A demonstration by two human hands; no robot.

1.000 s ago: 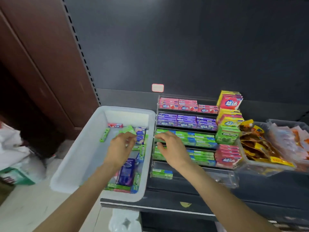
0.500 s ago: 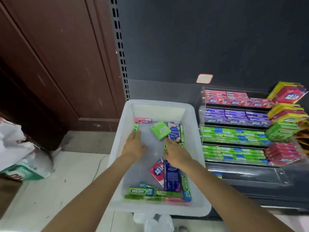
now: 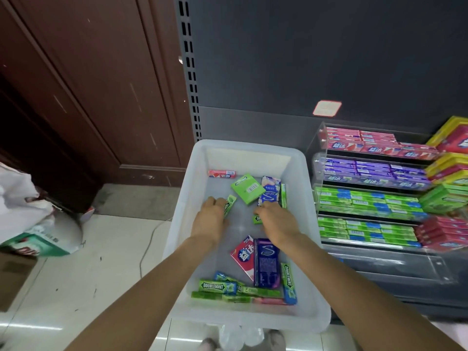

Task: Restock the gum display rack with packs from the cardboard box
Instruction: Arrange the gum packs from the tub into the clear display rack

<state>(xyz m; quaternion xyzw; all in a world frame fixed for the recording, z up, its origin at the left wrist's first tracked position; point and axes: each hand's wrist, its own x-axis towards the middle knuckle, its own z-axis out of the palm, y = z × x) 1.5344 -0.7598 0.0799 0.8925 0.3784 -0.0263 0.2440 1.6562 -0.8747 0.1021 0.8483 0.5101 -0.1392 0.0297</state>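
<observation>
Both hands reach into the white bin (image 3: 311, 188), left hand (image 3: 211, 219) grasping a slim green pack (image 3: 229, 205), right hand (image 3: 277, 220) seemingly pinching another green pack (image 3: 257, 219), likely for the rack's (image 3: 319, 138) green rows.

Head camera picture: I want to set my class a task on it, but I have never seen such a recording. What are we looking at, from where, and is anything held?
There is no machine here. A person wears one wide-angle camera on the head, looking forward and down at two bare arms. Both hands reach into a translucent white plastic bin holding loose gum packs; no cardboard box is visible. The left hand grips a slim green gum stick pack. The right hand rests over a small green pack, most of it hidden, so a grip cannot be confirmed. To the right stands a clear acrylic tiered gum rack with pink, purple and green rows. At the bin's near end lies a green Doublemint pack.
</observation>
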